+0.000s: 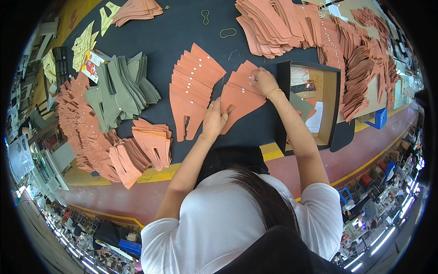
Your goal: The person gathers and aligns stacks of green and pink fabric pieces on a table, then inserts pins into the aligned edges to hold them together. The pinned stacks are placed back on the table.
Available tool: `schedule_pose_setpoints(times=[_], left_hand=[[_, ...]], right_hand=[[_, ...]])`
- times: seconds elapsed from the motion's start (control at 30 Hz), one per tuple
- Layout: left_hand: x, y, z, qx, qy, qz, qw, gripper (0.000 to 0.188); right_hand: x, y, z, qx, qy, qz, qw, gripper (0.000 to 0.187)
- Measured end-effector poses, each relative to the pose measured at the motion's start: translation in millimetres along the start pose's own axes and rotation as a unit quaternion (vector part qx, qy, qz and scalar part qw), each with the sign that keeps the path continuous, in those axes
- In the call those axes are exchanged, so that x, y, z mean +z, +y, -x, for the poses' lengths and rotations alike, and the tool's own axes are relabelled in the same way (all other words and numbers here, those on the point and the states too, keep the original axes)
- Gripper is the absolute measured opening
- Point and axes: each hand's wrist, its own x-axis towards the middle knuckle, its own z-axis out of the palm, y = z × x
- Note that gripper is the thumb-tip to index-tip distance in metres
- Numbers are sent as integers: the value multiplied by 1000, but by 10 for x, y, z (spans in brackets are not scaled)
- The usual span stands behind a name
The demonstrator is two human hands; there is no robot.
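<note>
Gripped a fanned salmon-orange stack of flat, slotted pieces (246, 98) by its near-left edge in the left hand (215, 119), apparently to steady it against the black tabletop (182, 27). Bunched the fingertips of the right hand (263, 83) over its far-right edge, by small white marks (251, 84); could not tell whether pinching a layer. Had a similar salmon-orange fan (191, 93) spread just leftward, stepped perhaps to expose such marks, and a black-sided, tan-lined open box (284, 75) rightward, probably for easy reach.
</note>
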Motion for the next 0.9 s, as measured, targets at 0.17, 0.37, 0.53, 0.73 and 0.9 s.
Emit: schedule_pose_setpoints(times=[0.17, 0.37, 0.53, 0.73, 0.9], left_hand=[[34, -52, 75, 1, -14, 5, 1000, 48], [75, -149, 165, 150, 42, -23, 988, 37], [33, -107, 193, 113, 11, -8, 994, 35], [-70, -61, 110, 35, -61, 27, 997, 37], [-86, -139, -55, 73, -52, 36, 995, 46]], right_hand=[[58, -61, 116, -45, -40, -22, 998, 12], [61, -42, 115, -76, -94, -43, 992, 10], [69, -28, 111, -101, -127, 2, 987, 12], [124, -130, 220, -57, -72, 91, 992, 8], [171, -109, 289, -57, 11, 94, 994, 9]])
